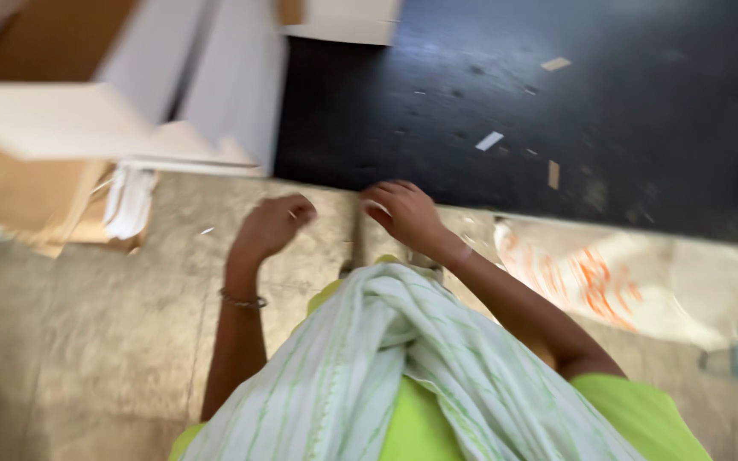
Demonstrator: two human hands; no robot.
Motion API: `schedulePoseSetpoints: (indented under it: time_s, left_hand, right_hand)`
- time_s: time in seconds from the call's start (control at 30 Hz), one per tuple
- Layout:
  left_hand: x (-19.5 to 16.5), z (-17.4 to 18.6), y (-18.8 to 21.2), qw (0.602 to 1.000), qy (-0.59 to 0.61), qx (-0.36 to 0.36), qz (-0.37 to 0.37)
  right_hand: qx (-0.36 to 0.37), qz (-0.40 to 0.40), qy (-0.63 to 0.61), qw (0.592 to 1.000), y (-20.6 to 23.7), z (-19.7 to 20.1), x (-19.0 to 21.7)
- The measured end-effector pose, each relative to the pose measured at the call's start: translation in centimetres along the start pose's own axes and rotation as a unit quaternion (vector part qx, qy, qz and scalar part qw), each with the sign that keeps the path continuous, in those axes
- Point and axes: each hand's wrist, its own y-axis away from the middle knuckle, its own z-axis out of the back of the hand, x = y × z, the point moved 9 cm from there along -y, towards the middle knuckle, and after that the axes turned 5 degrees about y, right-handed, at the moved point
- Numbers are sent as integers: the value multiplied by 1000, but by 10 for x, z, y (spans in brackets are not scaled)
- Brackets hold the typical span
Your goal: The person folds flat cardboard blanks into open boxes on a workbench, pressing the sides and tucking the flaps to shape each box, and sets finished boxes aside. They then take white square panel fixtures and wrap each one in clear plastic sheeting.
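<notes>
Seen from the head camera, blurred by motion, the 2 hands hover close together over the edge where a pale, mottled stone-like floor meets a black mat or dark floor surface. The left hand is curled loosely, fingers bent inward, and it may pinch something tiny near its fingertips, though the blur makes that impossible to settle. A thin metal bangle circles the left wrist. The right hand sits just beside it, slightly higher in the frame, fingers also bent, with a small whitish scrap showing at its fingertips; whether it is gripped or merely under the fingers cannot be told. The scrap looks pale and flat, like a bit of paper or tape. Similar small pale scraps lie scattered on the dark surface beyond the hands, well apart from them. A white cloth scarf with thin green stripes hangs down over a bright lime-green garment below the hands. To the left stand stacked brown and white cardboard boxes, with a bundle of white sheets tucked beneath. To the right of the right forearm lies a whitish plastic sack with orange markings.
</notes>
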Motion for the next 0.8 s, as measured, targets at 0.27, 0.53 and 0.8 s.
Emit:
schedulePoseSetpoints:
  time_s: [0.27, 0.53, 0.8]
  left_hand:
    - [-126, 39, -31, 969, 128, -122, -174]
    - [-119, 13, -52, 979, 138, -61, -136]
    - [-197, -59, -116, 953, 138, -29, -267]
  right_hand:
    - [-178, -85, 22, 980, -1, 45, -73]
    - [-251, -218, 79, 940, 171, 117, -194]
    - [-246, -512, 272, 777, 427, 156, -151]
